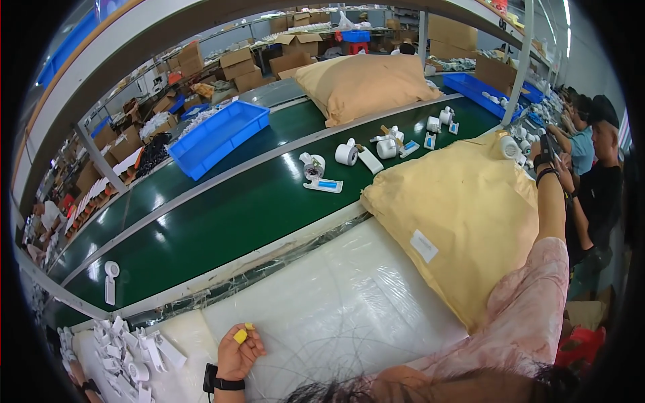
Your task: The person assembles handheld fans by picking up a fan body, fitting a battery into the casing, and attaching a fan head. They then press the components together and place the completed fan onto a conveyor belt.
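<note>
Over the plastic-wrapped worktop [316, 295], my left hand [240, 350] is held palm up with loosely bent fingers, parted and holding nothing. Yellow covers sit on two of its fingertips, and a black device is strapped at the wrist. A pile of white plastic parts [131, 359] lies to its left. My right arm, in a pink sleeve, reaches far out to the right past a large tan paper sack [463, 208]. My right hand [545, 156] is beside a dark object near a heap of white round parts [514, 146]; its fingers are too small and hidden to make out.
A green conveyor belt [222, 235] runs across, carrying white round devices [347, 153], a single white handheld piece [110, 279] and, on the far lane, a blue tray [222, 138]. Another tan sack [373, 84] lies behind. Other people [594, 161] stand at right; someone's arm shows bottom left.
</note>
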A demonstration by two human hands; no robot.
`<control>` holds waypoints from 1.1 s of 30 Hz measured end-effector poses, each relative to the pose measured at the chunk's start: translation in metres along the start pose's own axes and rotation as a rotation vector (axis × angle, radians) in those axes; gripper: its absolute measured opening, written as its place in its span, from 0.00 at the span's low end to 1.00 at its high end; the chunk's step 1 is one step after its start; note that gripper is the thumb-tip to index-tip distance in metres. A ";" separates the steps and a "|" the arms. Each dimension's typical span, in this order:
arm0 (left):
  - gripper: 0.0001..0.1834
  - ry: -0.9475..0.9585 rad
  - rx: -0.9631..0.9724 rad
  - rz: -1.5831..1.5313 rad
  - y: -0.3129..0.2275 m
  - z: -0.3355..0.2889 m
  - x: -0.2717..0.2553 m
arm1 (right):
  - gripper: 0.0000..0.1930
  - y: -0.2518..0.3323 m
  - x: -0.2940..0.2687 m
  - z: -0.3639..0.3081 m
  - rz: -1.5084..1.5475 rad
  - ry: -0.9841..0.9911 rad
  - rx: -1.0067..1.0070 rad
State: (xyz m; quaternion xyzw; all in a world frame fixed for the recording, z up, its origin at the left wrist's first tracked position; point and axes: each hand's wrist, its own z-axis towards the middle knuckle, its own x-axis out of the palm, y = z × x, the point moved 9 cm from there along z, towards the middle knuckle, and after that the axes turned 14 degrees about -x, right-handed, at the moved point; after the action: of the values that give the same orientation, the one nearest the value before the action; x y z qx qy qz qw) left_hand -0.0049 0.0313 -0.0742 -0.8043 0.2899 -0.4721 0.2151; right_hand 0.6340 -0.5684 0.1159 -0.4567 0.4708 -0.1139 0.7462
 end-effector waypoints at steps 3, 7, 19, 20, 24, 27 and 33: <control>0.11 -0.023 0.001 -0.005 0.002 -0.004 -0.004 | 0.09 0.006 0.019 0.014 0.047 -0.034 -0.023; 0.11 -0.026 0.006 -0.004 0.002 -0.002 0.002 | 0.09 0.002 0.011 0.016 0.097 -0.084 -0.023; 0.10 -0.042 0.021 0.116 -0.003 0.000 0.006 | 0.12 0.132 -0.273 0.105 0.466 -0.023 -0.119; 0.10 -0.032 0.001 0.120 0.000 0.000 0.005 | 0.14 0.170 -0.295 0.123 0.490 -0.065 -0.223; 0.10 0.092 -0.040 0.145 0.001 0.011 0.028 | 0.18 0.325 -0.270 0.160 0.626 0.004 -0.637; 0.10 0.037 -0.005 0.098 0.004 -0.009 0.000 | 0.26 0.459 -0.338 0.124 0.790 0.047 -0.517; 0.11 0.104 -0.065 0.112 0.008 -0.003 0.012 | 0.24 0.448 -0.362 0.081 0.970 -0.250 -0.151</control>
State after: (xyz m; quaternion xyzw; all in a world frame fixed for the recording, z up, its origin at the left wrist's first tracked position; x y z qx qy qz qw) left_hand -0.0054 0.0174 -0.0702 -0.7676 0.3603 -0.4910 0.1997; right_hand 0.3911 -0.0554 -0.0092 -0.2481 0.5426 0.3360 0.7288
